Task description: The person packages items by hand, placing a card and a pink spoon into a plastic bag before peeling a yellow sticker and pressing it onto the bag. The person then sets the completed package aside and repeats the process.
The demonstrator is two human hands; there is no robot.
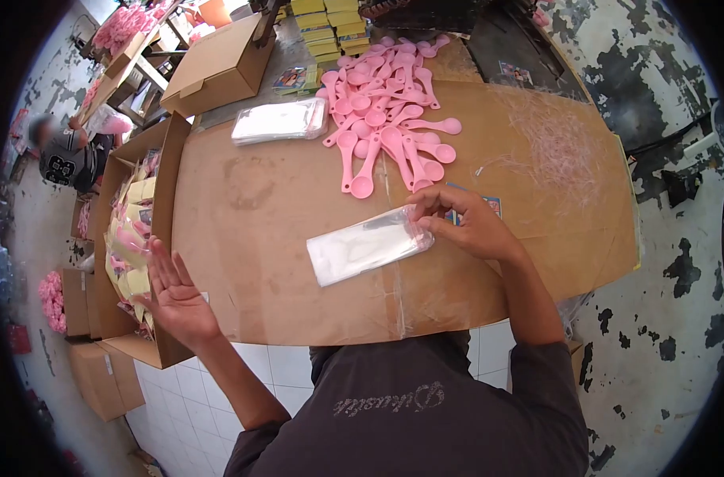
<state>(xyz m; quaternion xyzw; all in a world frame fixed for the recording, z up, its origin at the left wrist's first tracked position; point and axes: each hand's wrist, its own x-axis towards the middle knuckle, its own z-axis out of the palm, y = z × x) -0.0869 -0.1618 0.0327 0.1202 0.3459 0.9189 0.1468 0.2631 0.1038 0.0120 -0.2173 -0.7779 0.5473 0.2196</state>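
My right hand is closed at the right end of a clear plastic bag, thumb and fingers pinching its edge. The bag lies slantwise over the cardboard-covered table. A blue printed card shows partly behind this hand. Beyond it spreads a heap of pink measuring spoons. My left hand is raised at the table's left edge, palm up, fingers stretched and nothing in it. Right by its fingertips stands an open cardboard box with packed pink spoons and yellow cards inside.
A stack of clear bags lies at the back left, near a closed carton. Stacked yellow cards stand behind the spoons. Thin plastic strips lie tangled at the right. Another person sits at the far left.
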